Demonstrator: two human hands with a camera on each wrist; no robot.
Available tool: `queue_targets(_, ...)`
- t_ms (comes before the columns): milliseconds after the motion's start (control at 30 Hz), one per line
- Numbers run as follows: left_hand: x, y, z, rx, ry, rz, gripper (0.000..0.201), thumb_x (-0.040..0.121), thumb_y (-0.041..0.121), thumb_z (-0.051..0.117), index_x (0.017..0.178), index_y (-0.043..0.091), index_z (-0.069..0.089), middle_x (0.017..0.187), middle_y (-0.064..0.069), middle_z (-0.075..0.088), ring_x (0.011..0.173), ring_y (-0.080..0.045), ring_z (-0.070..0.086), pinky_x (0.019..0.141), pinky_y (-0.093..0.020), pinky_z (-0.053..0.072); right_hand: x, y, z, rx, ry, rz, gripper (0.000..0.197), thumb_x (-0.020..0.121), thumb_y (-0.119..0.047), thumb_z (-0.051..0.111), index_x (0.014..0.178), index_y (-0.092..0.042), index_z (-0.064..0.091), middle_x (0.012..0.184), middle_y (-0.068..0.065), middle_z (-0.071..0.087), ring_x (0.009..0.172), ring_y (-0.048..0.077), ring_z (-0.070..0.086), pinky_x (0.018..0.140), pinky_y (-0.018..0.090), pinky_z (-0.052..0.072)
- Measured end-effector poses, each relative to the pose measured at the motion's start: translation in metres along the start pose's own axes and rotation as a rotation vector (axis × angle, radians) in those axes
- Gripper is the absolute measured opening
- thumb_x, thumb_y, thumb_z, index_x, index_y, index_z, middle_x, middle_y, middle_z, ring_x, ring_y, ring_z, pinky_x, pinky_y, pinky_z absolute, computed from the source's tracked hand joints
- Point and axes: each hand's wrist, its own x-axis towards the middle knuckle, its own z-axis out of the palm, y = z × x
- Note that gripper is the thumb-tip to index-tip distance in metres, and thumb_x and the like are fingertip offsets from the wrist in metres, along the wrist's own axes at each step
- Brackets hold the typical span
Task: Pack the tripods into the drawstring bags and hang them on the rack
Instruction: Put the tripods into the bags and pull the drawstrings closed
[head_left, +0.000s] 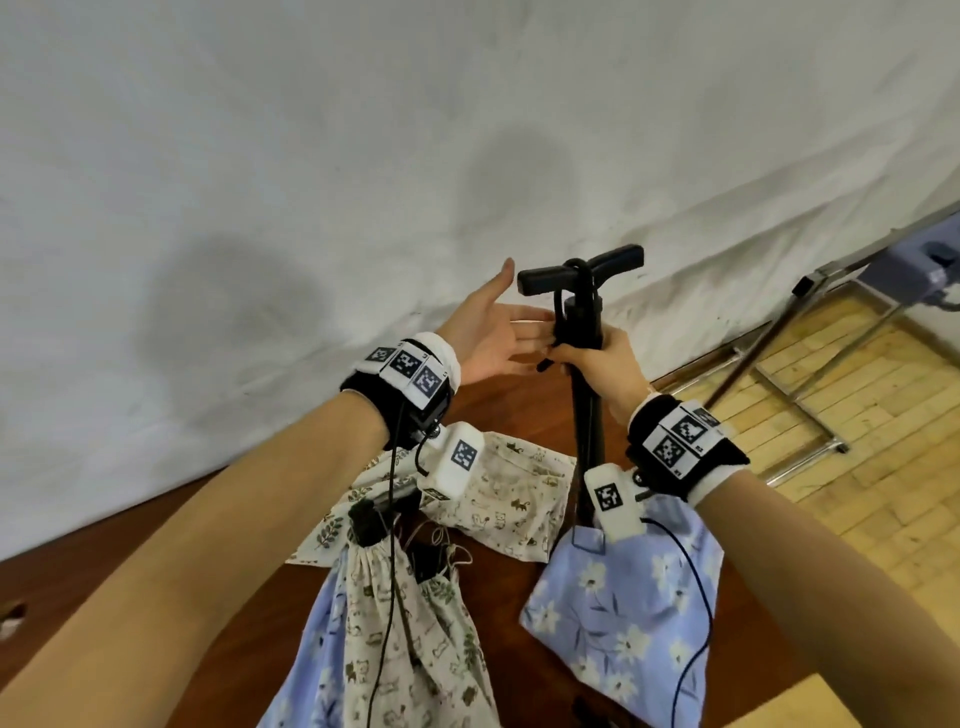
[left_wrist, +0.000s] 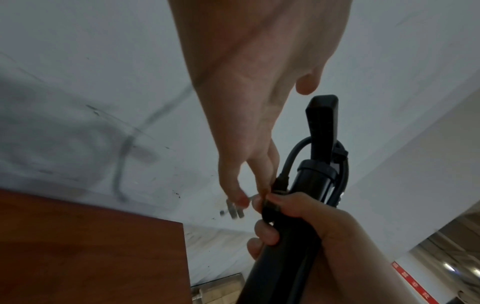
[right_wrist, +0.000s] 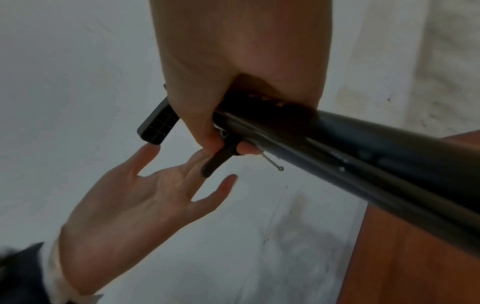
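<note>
Upright, tripod (head_left: 586, 395) in right hand (head_left: 597, 364)

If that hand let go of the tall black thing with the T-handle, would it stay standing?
Probably not. The black T-handled pole is tall and slim, held upright only by the right hand. Its foot sits in the soft blue floral bag, so it would likely tip. It looks rigid, not floppy.

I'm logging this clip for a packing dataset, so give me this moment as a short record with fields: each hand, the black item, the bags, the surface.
right hand: grips the black item's shaft, just below its head
left hand: open, fingertips at the item's head
black item: upright, T-shaped handle on top, lower end in the blue floral bag
blue floral bag: lying on the table
cream printed bag: cinched, something dark inside
table: brown wood
</note>
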Motion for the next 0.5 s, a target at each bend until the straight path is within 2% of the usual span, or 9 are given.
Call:
queue_targets(67, 0.009, 0.0, -0.003, 0.034, 0.07, 0.026, 0.078, 0.09, 0.067, 0.033, 0.132, 0.002, 0.042, 0.121, -0.019, 0.061, 0.113, -0.032, 0.058, 0.103, -0.041, 0.04, 0.006, 0.002, 0.0, -0.063, -0.005, 0.008, 0.011, 0.077, -0.006, 0.073, 0.087, -0.006, 0.067, 0.076, 0.01, 0.065, 0.068, 0.019, 0.061, 0.072, 0.035, 0.051)
queue_targets(100, 0.013, 0.0, -0.003, 0.083, 0.127, 0.051, 0.068, 0.093, 0.062, 0.033, 0.127, 0.004, 0.045, 0.114, -0.019, 0.064, 0.107, -0.032, 0.061, 0.099, -0.04, 0.043, 0.008, 0.003, 0.001, -0.104, -0.018, 0.005, 0.011, 0.078, -0.011, 0.073, 0.086, -0.008, 0.067, 0.076, 0.009, 0.066, 0.07, 0.02, 0.062, 0.072, 0.036, 0.051)
queue_targets(167, 0.023, -0.002, -0.002, 0.197, 0.31, 0.131, 0.038, 0.099, 0.04, 0.038, 0.108, 0.008, 0.057, 0.097, -0.019, 0.068, 0.096, -0.034, 0.064, 0.09, -0.04, 0.048, 0.01, 0.003, 0.005, -0.198, -0.05, 0.004, 0.009, 0.079, -0.017, 0.072, 0.083, -0.016, 0.065, 0.078, 0.004, 0.066, 0.071, 0.018, 0.063, 0.07, 0.031, 0.051)
queue_targets(233, 0.037, -0.011, -0.009, 0.289, 0.512, 0.219, 0.029, 0.089, 0.022, 0.043, 0.081, 0.017, 0.07, 0.08, -0.018, 0.072, 0.094, -0.038, 0.066, 0.094, -0.043, 0.05, 0.011, 0.005, 0.009, -0.228, -0.072, 0.002, 0.017, 0.08, -0.016, 0.072, 0.09, -0.021, 0.058, 0.085, -0.002, 0.063, 0.074, 0.01, 0.06, 0.065, 0.019, 0.048)
queue_targets(300, 0.053, -0.027, -0.028, 0.342, 0.67, 0.295, 0.029, 0.075, 0.023, 0.045, 0.068, 0.025, 0.073, 0.079, -0.017, 0.073, 0.087, -0.039, 0.068, 0.089, -0.051, 0.053, 0.012, 0.006, 0.014, -0.199, -0.08, -0.009, 0.029, 0.081, -0.013, 0.071, 0.103, -0.02, 0.054, 0.087, -0.01, 0.06, 0.075, -0.001, 0.057, 0.058, 0.007, 0.043)
queue_targets(333, 0.059, -0.035, -0.033, 0.323, 0.716, 0.309, 0.024, 0.072, 0.026, 0.05, 0.066, 0.026, 0.073, 0.08, -0.016, 0.073, 0.084, -0.038, 0.069, 0.086, -0.052, 0.054, 0.013, 0.006, 0.016, -0.207, -0.093, -0.012, 0.025, 0.081, -0.012, 0.07, 0.1, -0.021, 0.056, 0.082, -0.012, 0.06, 0.071, -0.003, 0.056, 0.055, 0.004, 0.041)
queue_targets(367, 0.059, -0.04, -0.033, 0.282, 0.725, 0.302, 0.018, 0.071, 0.028, 0.056, 0.065, 0.023, 0.072, 0.081, -0.014, 0.073, 0.084, -0.035, 0.069, 0.085, -0.053, 0.054, 0.014, 0.006, 0.018, -0.229, -0.111, -0.014, 0.018, 0.081, -0.013, 0.07, 0.091, -0.025, 0.06, 0.076, -0.012, 0.06, 0.066, -0.003, 0.056, 0.055, 0.006, 0.041)
queue_targets(433, 0.055, -0.044, -0.025, 0.186, 0.663, 0.299, 0.009, 0.078, 0.021, 0.067, 0.069, 0.019, 0.07, 0.084, -0.012, 0.072, 0.085, -0.031, 0.068, 0.089, -0.051, 0.054, 0.018, 0.01, 0.019, -0.266, -0.116, 0.003, 0.017, 0.08, -0.015, 0.069, 0.078, -0.031, 0.064, 0.068, -0.007, 0.063, 0.06, 0.006, 0.058, 0.061, 0.02, 0.047)
queue_targets(500, 0.056, -0.046, -0.027, 0.086, 0.554, 0.307, 0.006, 0.083, 0.009, 0.068, 0.08, 0.014, 0.069, 0.09, -0.012, 0.07, 0.087, -0.027, 0.067, 0.091, -0.044, 0.053, 0.023, 0.013, 0.019, -0.291, -0.107, 0.033, 0.01, 0.079, -0.016, 0.069, 0.077, -0.024, 0.065, 0.07, 0.002, 0.066, 0.063, 0.017, 0.061, 0.067, 0.034, 0.051)
